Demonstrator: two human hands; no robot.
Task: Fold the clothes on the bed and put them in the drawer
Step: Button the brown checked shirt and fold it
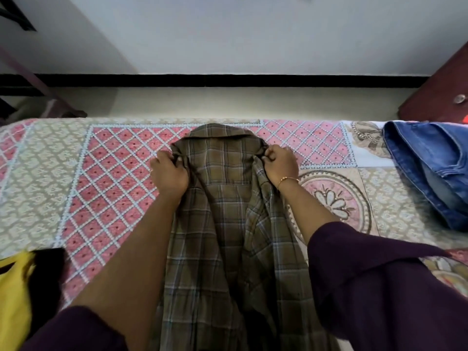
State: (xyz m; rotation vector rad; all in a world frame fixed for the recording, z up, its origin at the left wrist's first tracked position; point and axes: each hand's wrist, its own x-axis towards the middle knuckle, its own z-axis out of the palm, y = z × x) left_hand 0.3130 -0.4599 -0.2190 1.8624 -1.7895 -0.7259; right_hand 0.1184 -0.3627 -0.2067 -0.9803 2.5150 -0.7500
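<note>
A brown plaid shirt [222, 211] is laid lengthwise on the bed [114, 173], collar toward the far edge and tail hanging off the near edge, below the view. The side panels appear already turned in toward the middle, so the shirt is judged partly folded; the crosswise folds are not yet made. The left hand [169, 172] is closed on the fabric at the left shoulder, its grip curled around the folded edge. The right hand [279, 164] is pinched on the right shoulder just below the collar, a thin bracelet [287, 179] noted at the wrist. Blue jeans [430, 171] are seen at the right end of the bed, roughly doubled over, well apart from the shirt; whether their fold is finished cannot be told. A yellow garment [14, 287] is seen at the near left edge, apparently unfolded. A dark wooden furniture panel with a round knob [459, 98] is visible beyond the right end of the bed; whether it is the drawer cannot be confirmed. Nothing is judged stowed yet.
</note>
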